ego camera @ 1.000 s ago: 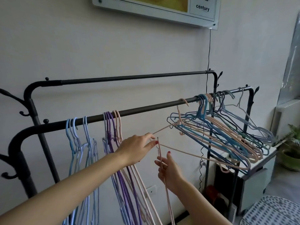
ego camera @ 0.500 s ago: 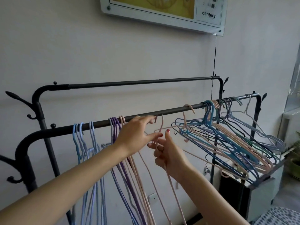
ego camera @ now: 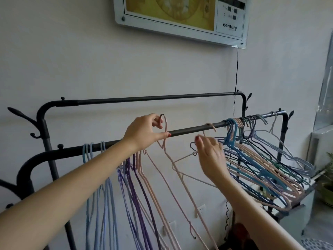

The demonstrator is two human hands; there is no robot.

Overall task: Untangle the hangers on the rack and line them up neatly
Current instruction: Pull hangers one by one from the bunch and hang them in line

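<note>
A black rack has a front rail [ego camera: 189, 130] and a higher back rail [ego camera: 153, 98]. My left hand [ego camera: 144, 131] pinches the hook of a pink hanger [ego camera: 164, 141], holding the hook just above the front rail. Light blue hangers [ego camera: 88, 150], purple hangers [ego camera: 129, 168] and pink hangers [ego camera: 142, 165] hang straight on the left part of the rail. A tangled bunch of blue, pink and dark hangers [ego camera: 261, 159] crowds the right end. My right hand [ego camera: 209, 152] reaches toward that bunch with relaxed fingers, beside a dark hanger hook [ego camera: 193, 148].
A framed wall panel [ego camera: 180, 15] hangs above, with a black cord [ego camera: 237, 69] running down to the rack. Coat hooks [ego camera: 23, 114] stick out at the rack's left post. A grey cabinet [ego camera: 292, 210] and a potted plant [ego camera: 328, 181] stand at the right.
My left hand has lifted the pink hanger from below the rail up to the front rail. My right hand let go of it and moved right toward the tangled bunch.
</note>
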